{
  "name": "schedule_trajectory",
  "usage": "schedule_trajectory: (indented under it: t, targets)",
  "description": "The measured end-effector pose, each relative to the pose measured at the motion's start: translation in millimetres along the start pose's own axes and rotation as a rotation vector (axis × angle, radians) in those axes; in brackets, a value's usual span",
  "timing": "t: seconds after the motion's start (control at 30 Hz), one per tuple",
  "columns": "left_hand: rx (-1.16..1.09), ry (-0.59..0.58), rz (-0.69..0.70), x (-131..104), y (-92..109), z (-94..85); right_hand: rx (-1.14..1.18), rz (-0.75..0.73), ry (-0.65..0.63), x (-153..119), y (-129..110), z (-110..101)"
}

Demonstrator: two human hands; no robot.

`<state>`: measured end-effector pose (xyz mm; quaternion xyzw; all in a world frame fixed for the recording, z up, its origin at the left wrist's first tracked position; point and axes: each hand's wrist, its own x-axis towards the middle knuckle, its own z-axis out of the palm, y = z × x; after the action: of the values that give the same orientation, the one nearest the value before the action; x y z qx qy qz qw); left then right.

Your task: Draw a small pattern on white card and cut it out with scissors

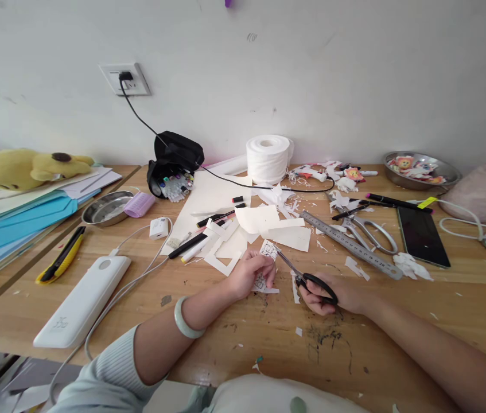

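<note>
Between its fingertips my left hand (pixel 251 274) pinches a small white paper piece (pixel 268 250) with black line drawing on it; more drawn paper shows below the fingers. My right hand (pixel 322 292) is wrapped round the black handles of a pair of scissors (pixel 300 276). The scissor tips point up and left, close to the right edge of the drawn paper; whether they touch it I cannot tell. A narrow white paper scrap (pixel 295 288) lies on the wooden table between both hands.
Behind the hands lie cut paper (pixel 288 232), markers (pixel 186 245), a steel ruler (pixel 350 244) and large scissors (pixel 378 234). A white power bank (pixel 83 301) and yellow cutter (pixel 62 255) are at left. A phone (pixel 423 236) lies right, a tissue roll (pixel 267 160) behind.
</note>
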<state>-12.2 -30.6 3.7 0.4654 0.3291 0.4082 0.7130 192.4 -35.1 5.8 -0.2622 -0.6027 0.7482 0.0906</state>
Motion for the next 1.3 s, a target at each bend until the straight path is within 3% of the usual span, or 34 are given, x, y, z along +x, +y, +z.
schedule_trajectory:
  t: [0.37, 0.67, 0.9, 1.3]
  targets:
    - [-0.022, 0.006, 0.053, 1, -2, -2.6, 0.01, -0.021, -0.016, 0, 10, -5]
    - [-0.007, 0.076, 0.089, 2, -1, -1.9, -0.036, -0.005, 0.001, -3, -3, 0]
    - [0.012, 0.017, 0.043, 0, 0, -1.6, -0.053, 0.002, -0.019, -2, 4, -3]
    - [-0.004, 0.038, 0.047, 1, 0, -0.5, -0.012, 0.024, -0.02, -3, 2, -2]
